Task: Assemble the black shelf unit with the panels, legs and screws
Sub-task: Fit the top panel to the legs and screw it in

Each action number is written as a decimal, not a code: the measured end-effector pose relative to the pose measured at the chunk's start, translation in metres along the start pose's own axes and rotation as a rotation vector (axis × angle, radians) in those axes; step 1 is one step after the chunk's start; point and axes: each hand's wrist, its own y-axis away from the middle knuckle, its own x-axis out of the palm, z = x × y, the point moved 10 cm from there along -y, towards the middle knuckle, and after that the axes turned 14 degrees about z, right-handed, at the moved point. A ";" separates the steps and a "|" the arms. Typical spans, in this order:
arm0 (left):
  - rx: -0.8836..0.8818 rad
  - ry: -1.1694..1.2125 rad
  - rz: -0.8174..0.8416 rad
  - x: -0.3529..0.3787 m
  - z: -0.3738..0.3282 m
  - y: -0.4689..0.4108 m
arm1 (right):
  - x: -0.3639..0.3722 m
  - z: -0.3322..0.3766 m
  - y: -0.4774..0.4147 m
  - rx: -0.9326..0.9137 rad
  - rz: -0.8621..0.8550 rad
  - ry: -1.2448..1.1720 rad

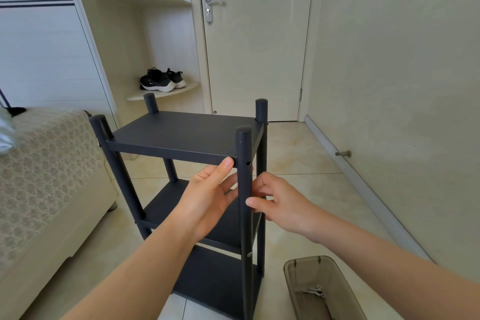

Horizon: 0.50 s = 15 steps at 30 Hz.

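- Black shelf unit standing upright on the tiled floor, three panels mounted between four round legs.
- Left hand open, palm spread under the front edge of the top panel, thumb tip touching that edge just left of the near right leg.
- Right hand loosely curled at the same leg from the right side, fingertips touching it just below the top panel; whether a screw sits between the fingers cannot be told.
- Open screw hole in the leg just above the right fingertips, level with the top panel's edge.
- Middle panel behind and below the left hand; bottom panel lower down, beneath both forearms.
- Screw head seated in the same leg, well below both hands.
- Translucent brown tray on the floor, below and to the right of the right forearm, with a few small metal pieces inside.
- Sofa well off to the left of the left hand; closed door beyond the unit.
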 end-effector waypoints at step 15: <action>0.018 -0.141 -0.113 -0.012 -0.009 0.004 | -0.004 -0.009 0.001 -0.030 -0.047 -0.107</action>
